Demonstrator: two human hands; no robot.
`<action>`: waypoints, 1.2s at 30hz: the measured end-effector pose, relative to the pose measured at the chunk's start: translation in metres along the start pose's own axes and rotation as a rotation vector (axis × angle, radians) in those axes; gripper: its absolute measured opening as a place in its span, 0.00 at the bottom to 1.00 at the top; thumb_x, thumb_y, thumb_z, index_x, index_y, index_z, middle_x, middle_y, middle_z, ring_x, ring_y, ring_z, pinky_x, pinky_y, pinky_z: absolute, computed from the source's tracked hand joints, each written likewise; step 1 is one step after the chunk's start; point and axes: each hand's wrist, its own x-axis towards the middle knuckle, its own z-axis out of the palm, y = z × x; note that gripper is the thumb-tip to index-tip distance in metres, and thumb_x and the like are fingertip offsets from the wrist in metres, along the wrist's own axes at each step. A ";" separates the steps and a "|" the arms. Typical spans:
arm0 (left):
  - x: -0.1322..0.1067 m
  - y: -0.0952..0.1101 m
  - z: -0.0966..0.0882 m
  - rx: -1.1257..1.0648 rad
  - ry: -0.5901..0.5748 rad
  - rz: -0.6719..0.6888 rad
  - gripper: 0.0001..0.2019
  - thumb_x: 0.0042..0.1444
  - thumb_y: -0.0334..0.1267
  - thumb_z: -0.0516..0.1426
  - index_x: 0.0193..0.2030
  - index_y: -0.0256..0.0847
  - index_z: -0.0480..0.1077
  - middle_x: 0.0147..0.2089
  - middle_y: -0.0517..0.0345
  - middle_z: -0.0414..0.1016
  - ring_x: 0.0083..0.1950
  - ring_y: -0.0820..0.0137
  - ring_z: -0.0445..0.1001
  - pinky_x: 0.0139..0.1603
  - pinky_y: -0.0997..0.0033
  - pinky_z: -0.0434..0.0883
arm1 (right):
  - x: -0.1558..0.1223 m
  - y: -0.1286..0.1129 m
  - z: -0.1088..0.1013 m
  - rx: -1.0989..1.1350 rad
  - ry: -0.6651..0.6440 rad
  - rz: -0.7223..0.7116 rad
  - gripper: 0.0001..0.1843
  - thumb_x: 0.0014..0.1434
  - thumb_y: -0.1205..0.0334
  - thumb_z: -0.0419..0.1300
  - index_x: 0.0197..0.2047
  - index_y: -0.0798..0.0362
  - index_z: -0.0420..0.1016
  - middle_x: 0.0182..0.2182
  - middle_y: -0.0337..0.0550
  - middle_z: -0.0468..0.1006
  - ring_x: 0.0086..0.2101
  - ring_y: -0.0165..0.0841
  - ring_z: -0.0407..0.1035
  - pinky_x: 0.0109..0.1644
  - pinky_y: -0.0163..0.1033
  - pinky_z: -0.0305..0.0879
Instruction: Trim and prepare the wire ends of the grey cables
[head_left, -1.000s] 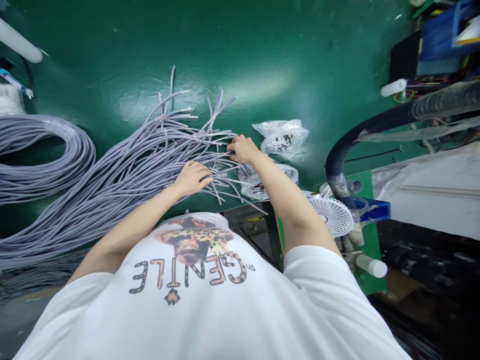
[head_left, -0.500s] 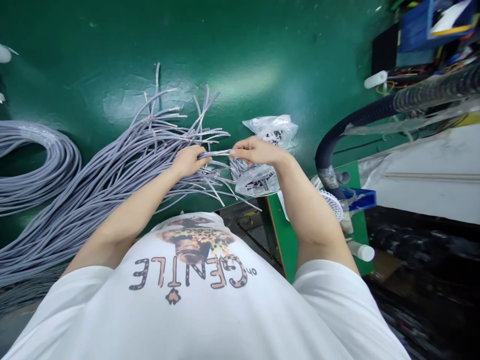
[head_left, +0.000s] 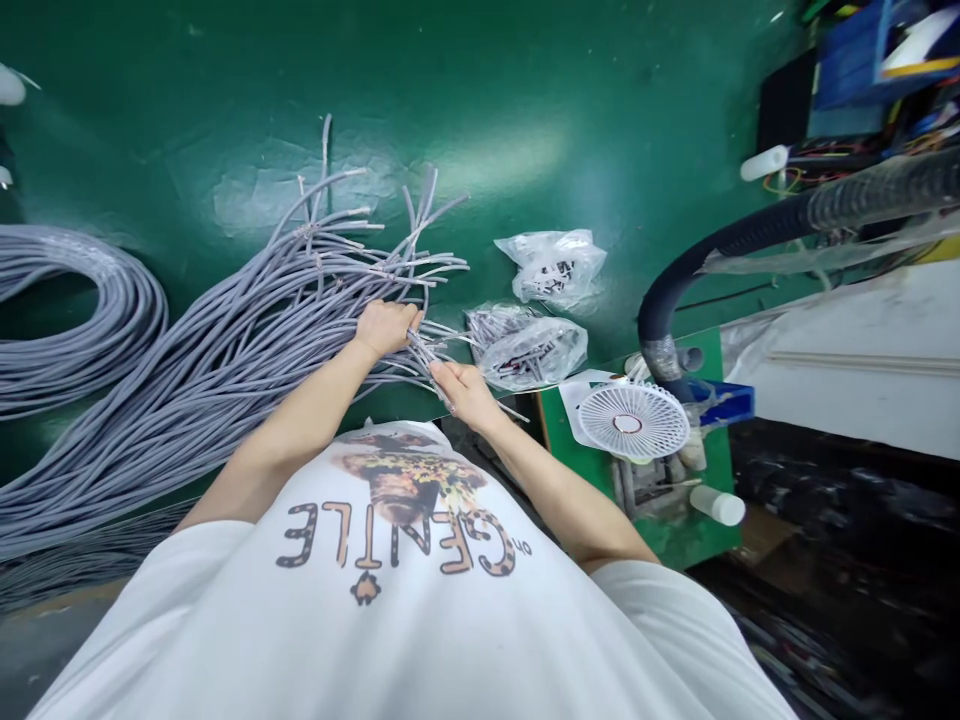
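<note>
My left hand (head_left: 388, 326) is closed around a few grey cables (head_left: 421, 347) near their stripped ends. Just to the right and closer to my body, my right hand (head_left: 466, 388) pinches the ends of these cables, with finger and thumb together. The cables slant down from one hand to the other. Under and beyond my left hand spreads a large bundle of grey cables (head_left: 247, 310), its pale ends fanned out on the green table (head_left: 600, 120). Exactly how many cables I hold cannot be made out.
Two clear plastic bags of small parts, a far one (head_left: 553, 268) and a near one (head_left: 534, 354), lie right of the cable ends. A coiled cable (head_left: 139, 300) lies left. A white fan (head_left: 634, 422), a black hose (head_left: 705, 245) and a blue bin (head_left: 724, 402) stand at right.
My right hand has moved down and left, towards my body, with the cable ends. My left hand has shifted slightly lower. The held cables now slant downward instead of lying nearly level.
</note>
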 end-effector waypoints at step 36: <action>0.005 -0.002 -0.035 -0.699 -0.046 -0.102 0.17 0.55 0.47 0.53 0.25 0.37 0.72 0.20 0.62 0.64 0.27 0.72 0.62 0.30 0.72 0.57 | -0.007 0.027 -0.081 -0.502 0.449 -0.237 0.17 0.61 0.53 0.54 0.41 0.55 0.77 0.37 0.50 0.80 0.34 0.36 0.73 0.42 0.42 0.69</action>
